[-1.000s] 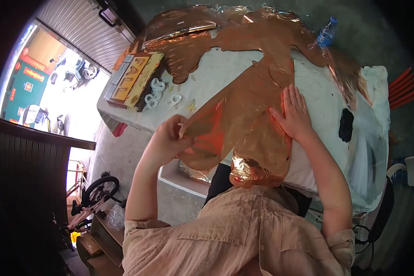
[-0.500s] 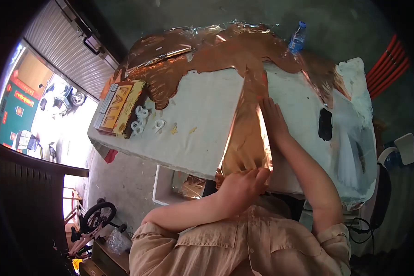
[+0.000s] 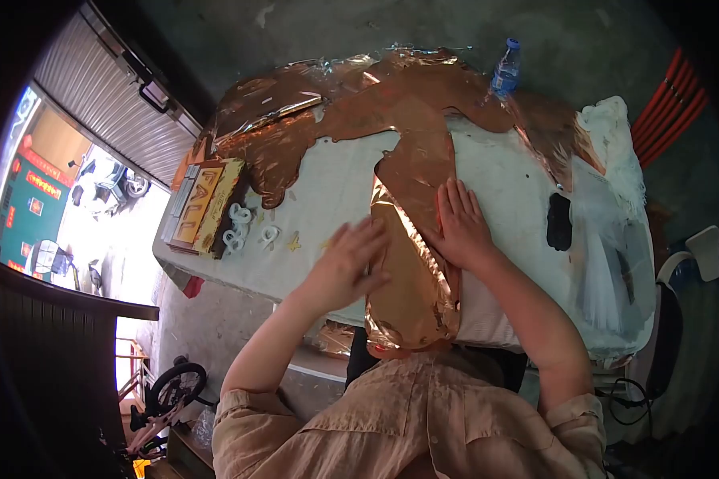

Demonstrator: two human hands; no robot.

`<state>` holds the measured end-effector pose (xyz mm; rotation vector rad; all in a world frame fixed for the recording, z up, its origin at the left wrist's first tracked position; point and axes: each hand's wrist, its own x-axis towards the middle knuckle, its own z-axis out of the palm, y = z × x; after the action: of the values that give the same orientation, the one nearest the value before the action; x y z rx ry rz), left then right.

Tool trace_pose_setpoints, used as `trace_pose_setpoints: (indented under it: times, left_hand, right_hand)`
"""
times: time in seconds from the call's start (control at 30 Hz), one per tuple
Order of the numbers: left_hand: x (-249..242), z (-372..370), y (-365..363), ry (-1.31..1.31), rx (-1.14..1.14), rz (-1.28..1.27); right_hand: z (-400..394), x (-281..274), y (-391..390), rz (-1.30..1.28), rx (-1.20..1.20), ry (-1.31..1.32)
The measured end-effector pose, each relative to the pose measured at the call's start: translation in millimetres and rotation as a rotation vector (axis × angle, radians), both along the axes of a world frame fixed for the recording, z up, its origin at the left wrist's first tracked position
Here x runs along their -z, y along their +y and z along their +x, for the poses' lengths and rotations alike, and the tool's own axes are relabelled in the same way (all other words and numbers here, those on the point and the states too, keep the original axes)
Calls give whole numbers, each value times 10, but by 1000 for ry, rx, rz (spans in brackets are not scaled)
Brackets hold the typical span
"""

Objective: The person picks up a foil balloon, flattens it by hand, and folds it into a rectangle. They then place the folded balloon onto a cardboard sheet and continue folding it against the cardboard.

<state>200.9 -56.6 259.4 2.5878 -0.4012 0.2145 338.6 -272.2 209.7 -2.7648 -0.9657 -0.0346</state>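
- A copper foil strip is lying folded over on the white surface, running away from the person and hanging off the near edge between both hands.
- The right hand is pressing flat on the foil, fingers spread, gripping nothing.
- The left hand is resting open against the strip's left edge, fingers extended, not pinching it.
- Beyond the hands, more foil is spreading across the far surface; a bottle is standing past the right hand.
- Left of the left hand, white letters and a sign are lying.
- Risk, as I judge it: uneven pressing could be creasing or tearing the thin foil, and the overhang could be dragging it off.
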Motion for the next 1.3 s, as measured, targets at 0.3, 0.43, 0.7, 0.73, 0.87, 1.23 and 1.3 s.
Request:
trace_pose_setpoints:
  times: [0.3, 0.43, 0.7, 0.73, 0.87, 1.23, 1.3]
  left_hand:
    - [96, 141, -211, 106, 227, 169]
    - [92, 147, -165, 112, 269, 179]
    - [137, 134, -158, 87, 275, 223]
    - [138, 139, -156, 87, 277, 227]
    - [133, 140, -154, 78, 275, 228]
    - [83, 4, 199, 169, 322, -138]
    - [131, -149, 178, 166, 376, -116]
  right_hand:
    - [-9, -30, -4, -16, 5, 7]
    - [28, 94, -30, 32, -21, -67]
    - [151, 22, -70, 214, 19, 265]
    - [119, 14, -77, 215, 20, 263]
    - [-22, 12, -119, 100, -143, 0]
    - [-64, -34, -115, -22, -228, 2]
    - [-77, -32, -123, -42, -244, -17]
